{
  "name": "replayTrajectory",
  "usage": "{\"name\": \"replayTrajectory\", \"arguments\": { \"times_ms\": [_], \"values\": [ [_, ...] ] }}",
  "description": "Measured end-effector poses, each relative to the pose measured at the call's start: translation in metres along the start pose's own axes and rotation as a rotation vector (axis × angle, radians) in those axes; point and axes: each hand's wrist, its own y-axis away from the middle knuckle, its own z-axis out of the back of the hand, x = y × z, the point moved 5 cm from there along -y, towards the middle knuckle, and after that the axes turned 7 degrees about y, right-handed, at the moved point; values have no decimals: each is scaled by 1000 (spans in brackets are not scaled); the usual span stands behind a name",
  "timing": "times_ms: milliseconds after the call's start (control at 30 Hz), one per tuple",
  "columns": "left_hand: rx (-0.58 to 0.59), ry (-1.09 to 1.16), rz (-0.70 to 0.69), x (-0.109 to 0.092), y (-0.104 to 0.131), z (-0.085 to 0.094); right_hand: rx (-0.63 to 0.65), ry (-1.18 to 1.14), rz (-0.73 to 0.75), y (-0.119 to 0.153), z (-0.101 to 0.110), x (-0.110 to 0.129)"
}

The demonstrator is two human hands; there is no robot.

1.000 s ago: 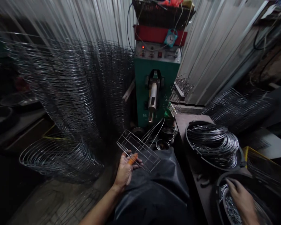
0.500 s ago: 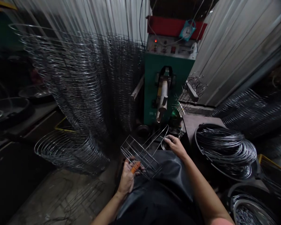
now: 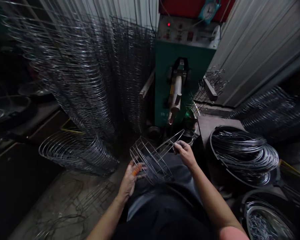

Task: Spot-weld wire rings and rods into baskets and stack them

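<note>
A small wire basket (image 3: 152, 161) of thin bright rods, curved at its left end, is held over my lap. A long wire loop, like a handle, runs from it toward the upper right. My right hand (image 3: 186, 153) is closed in a pinch on this loop. At the basket's lower left, my left hand (image 3: 130, 178) has its fingers loosely around the rods, thumb above; an orange wrap (image 3: 137, 169) covers one finger. Just beyond, a green machine (image 3: 162, 80) carries a metal arm (image 3: 175, 96) that points down toward the basket.
Tall stacks of wire rings (image 3: 85, 80) stand at the left, with a lower stack (image 3: 75, 153) in front. On the right are a tub rim (image 3: 211, 146) around coiled wire (image 3: 245, 150) and a bowl of small metal pieces (image 3: 260, 226). Bent wire frames (image 3: 90, 203) lie on the floor.
The basket has turned, so its curved end now shows. My left hand has shifted slightly left and its fingers are looser. The camera view has tilted down a little.
</note>
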Motion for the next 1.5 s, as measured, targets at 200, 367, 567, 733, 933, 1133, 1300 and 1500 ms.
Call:
{"name": "replayTrajectory", "arguments": {
  "times_ms": [200,367,567,733,933,1133,1300,1500],
  "values": [
    [-226,-904,-798,-86,14,-26,-16,-33,-2,-1,-2,-1],
    [114,-1476,-1024,-93,6,-118,-28,-79,-10,0,-3,-1],
    [225,-1616,-964,-73,-19,-157,-81,-113,-48,-1,4,-4],
    [244,-1600,-976,-81,-30,-165,-71,-184,-66,-15,5,-8],
    [262,-1585,-966,-89,-50,-171,-107,-260,-75,-35,2,-7],
    [275,-1611,-933,-90,-71,-177,-140,-303,-113,-53,3,-16],
    [307,-1637,-893,-89,-90,-183,-153,-318,-135,-70,5,-28],
    [267,-1658,-860,-90,-108,-186,-160,-289,-132,-86,7,-35]
  ]
}}
